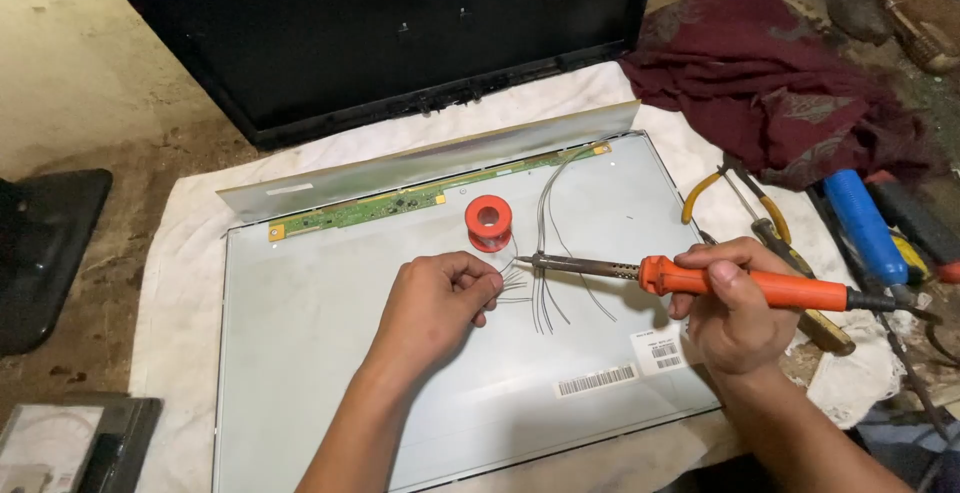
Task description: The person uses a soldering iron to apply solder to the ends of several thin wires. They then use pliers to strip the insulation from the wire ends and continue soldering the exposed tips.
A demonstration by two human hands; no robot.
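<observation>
My right hand (735,303) grips an orange-handled soldering iron (760,288), whose metal tip points left toward thin wire ends. My left hand (435,303) pinches those thin grey wires (512,280) with closed fingers, just left of the iron's tip. Both hands hover over a pale flat display panel (330,353) lying on a white cloth. A red solder spool (489,222) stands on the panel just above the wires. A long green circuit strip (400,203) runs along the panel's far edge, and more thin wires (548,203) trail from it toward my hands.
A black screen frame (350,43) leans at the back. A dark red cloth (780,83) lies at the far right. Yellow-handled pliers (740,203), a blue-handled tool (865,223) and other tools lie right of the panel. Dark objects (45,253) sit on the floor at left.
</observation>
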